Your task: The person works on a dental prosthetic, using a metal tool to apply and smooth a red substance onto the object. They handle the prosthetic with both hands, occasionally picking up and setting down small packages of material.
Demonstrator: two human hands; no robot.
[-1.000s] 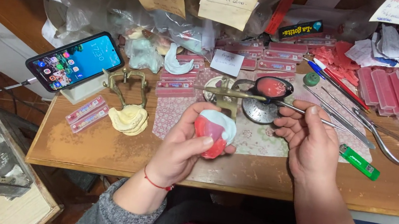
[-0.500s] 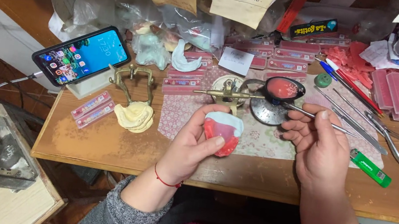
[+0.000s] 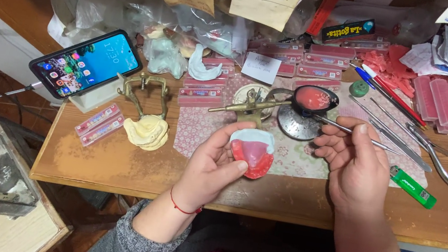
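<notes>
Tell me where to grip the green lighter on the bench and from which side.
Grip the green lighter across its long narrow sides at mid-body, coming from above. It lies flat and slanted on the bench, just right of the right hand, with bare wood around it, so nothing blocks either side.

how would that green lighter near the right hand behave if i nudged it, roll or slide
The green lighter lies flat on its side on the wooden bench, so it would probably slide rather than roll. It looks small and plastic, so likely light and stiff. Its smooth casing may be a little slippery to pinch.
</notes>
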